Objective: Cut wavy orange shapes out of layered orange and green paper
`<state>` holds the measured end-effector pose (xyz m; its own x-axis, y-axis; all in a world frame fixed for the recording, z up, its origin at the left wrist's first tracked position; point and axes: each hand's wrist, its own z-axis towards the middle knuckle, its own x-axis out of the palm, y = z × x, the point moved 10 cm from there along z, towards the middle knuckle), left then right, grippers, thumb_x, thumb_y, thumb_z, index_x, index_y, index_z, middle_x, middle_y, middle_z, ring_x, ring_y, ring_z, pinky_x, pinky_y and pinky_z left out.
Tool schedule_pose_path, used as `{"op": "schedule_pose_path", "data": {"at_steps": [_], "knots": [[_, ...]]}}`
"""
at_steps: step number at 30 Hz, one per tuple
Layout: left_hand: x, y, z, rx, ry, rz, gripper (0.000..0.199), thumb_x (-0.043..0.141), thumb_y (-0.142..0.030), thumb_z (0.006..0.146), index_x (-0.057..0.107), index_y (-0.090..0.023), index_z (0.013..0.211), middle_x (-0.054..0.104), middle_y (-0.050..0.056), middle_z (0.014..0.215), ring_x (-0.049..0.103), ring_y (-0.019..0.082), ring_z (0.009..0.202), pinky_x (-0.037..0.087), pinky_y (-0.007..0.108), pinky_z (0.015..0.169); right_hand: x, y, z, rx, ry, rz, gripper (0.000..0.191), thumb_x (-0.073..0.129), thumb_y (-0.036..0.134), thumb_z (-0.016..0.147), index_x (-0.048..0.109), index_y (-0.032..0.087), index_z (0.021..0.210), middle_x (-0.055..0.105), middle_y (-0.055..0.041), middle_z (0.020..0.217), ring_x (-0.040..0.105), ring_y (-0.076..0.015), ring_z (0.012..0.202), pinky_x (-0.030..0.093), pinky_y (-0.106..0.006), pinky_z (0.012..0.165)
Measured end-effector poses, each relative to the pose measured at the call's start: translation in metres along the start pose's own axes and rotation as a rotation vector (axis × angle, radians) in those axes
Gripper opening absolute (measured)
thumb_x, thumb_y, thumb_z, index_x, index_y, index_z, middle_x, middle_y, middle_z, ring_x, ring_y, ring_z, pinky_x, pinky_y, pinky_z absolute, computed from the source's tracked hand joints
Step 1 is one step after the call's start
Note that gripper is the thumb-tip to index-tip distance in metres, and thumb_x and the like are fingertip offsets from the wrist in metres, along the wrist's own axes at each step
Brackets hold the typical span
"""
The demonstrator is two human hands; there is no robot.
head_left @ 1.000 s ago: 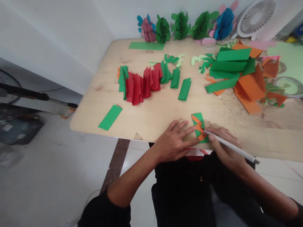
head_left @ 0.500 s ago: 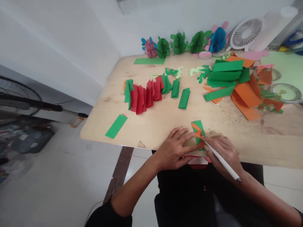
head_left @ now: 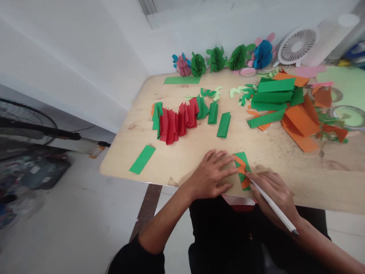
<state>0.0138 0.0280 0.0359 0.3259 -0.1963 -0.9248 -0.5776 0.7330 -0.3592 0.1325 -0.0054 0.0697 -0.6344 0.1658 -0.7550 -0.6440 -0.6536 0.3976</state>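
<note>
A zigzag orange paper cutout [head_left: 241, 166] lies on a green paper strip [head_left: 242, 156] near the table's front edge. My right hand [head_left: 278, 192] is closed around a white pen [head_left: 275, 207], whose lower end meets the right side of the cutout. The exact tip is hidden by my fingers. My left hand [head_left: 212, 177] rests flat on the table with its fingers spread, the fingertips at the left edge of the strip. Beyond it stands a row of folded red papers [head_left: 171, 123], and two folded green pieces [head_left: 224, 125] are near that row.
Green folded strips [head_left: 273, 97] and orange papers [head_left: 302, 120] are heaped at the right. Honeycomb paper figures [head_left: 216, 59] and a white fan [head_left: 298, 46] line the wall. One green strip [head_left: 142, 159] lies at the left. A black bicycle-like frame [head_left: 37, 123] stands beside the table.
The view has tilted, so the table sits slightly lower in it. My left fingers have drawn back a little, baring more of the strip and cutout. My right hand still grips the pen.
</note>
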Motion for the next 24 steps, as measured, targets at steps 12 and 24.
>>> {"op": "schedule_pose_path", "data": {"at_steps": [12,24], "knots": [[0.002,0.003,0.0,0.037,0.011,0.022,0.042,0.052,-0.045,0.091,0.058,-0.028,0.128,0.043,0.003,0.15,0.028,0.029,0.142,0.019,0.053,0.115,0.001,-0.001,0.0,0.016,0.016,-0.011,0.036,0.058,0.009,0.083,0.061,0.02,0.118,0.073,-0.0061,0.089,0.067,-0.0209,0.079,0.052,-0.038,0.074],[0.002,0.003,0.0,0.045,0.012,0.034,0.041,0.049,-0.046,0.093,0.056,-0.03,0.13,0.043,0.005,0.149,0.03,0.032,0.141,0.019,0.056,0.114,0.0,-0.022,0.015,0.264,0.044,0.205,0.024,0.053,0.017,0.09,0.065,0.022,0.11,0.073,-0.0055,0.096,0.069,-0.021,0.087,0.055,-0.036,0.076]]}}
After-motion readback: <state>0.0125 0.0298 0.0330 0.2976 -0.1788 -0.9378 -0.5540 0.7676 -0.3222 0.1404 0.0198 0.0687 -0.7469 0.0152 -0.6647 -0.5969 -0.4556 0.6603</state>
